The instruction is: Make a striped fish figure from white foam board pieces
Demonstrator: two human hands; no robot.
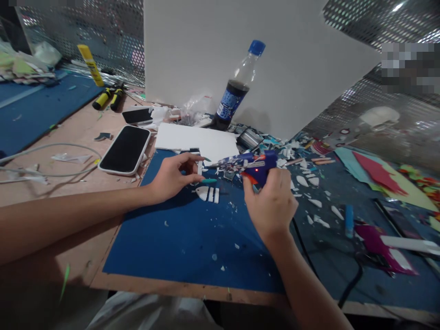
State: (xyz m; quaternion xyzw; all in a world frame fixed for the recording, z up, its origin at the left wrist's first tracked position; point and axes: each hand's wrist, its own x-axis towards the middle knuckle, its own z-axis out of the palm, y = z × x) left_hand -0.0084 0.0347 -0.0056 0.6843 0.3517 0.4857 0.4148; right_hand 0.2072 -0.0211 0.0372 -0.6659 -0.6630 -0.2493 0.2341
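My right hand is wrapped round the grip of a blue hot glue gun with an orange trigger and a small red light. Its nozzle points left, close to the fingertips of my left hand. Between thumb and fingers, that left hand pinches a small white foam piece. Just below lie a white fish-head-shaped piece and two short white strips, side by side on the blue mat. Behind my left fingers rests a white foam sheet.
A phone lies left of the mat, near a cable. A cola bottle stands behind the foam sheet. Yellow-black pliers and a glue stick are at back left. White scraps, coloured sheets and a purple packet lie right.
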